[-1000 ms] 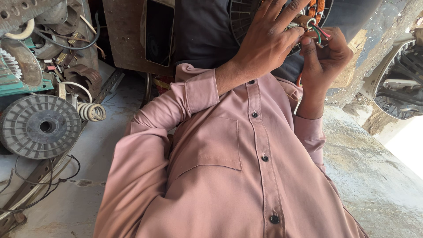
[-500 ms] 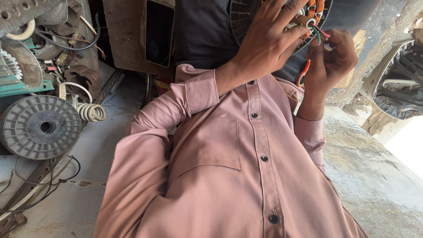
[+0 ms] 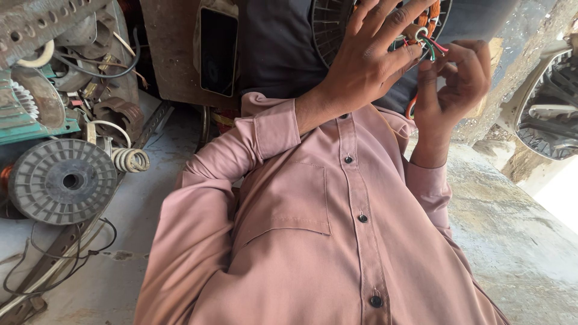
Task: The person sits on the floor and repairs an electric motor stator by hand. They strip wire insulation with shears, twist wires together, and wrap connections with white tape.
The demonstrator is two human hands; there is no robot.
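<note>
Both of my hands are raised at the top of the view, above my pink buttoned shirt (image 3: pixel 337 241). My left hand (image 3: pixel 370 63) lies with its fingers splayed over a round motor stator (image 3: pixel 337 27) that has copper windings. Its fingertips touch a bunch of red, green and white wires (image 3: pixel 428 43) coming off the stator. My right hand (image 3: pixel 451 90) is just to the right. Its index finger is raised against those wires and its thumb is curled. A red-orange wire (image 3: pixel 411 108) loops down beside its palm. Most of the stator is hidden behind my left hand.
On the left lie a grey ribbed spool (image 3: pixel 63 180), a coiled spring (image 3: pixel 129 159), loose black cables (image 3: pixel 54 259) and metal motor parts. A dark phone (image 3: pixel 218 51) leans on a brown board. A round fan guard (image 3: pixel 551 114) stands at the right on the concrete floor (image 3: pixel 518 241).
My right hand has dropped slightly from the wire bunch and opened its grip, with the index finger now upright. The red-orange wire has come into view. My left hand has stayed on the stator.
</note>
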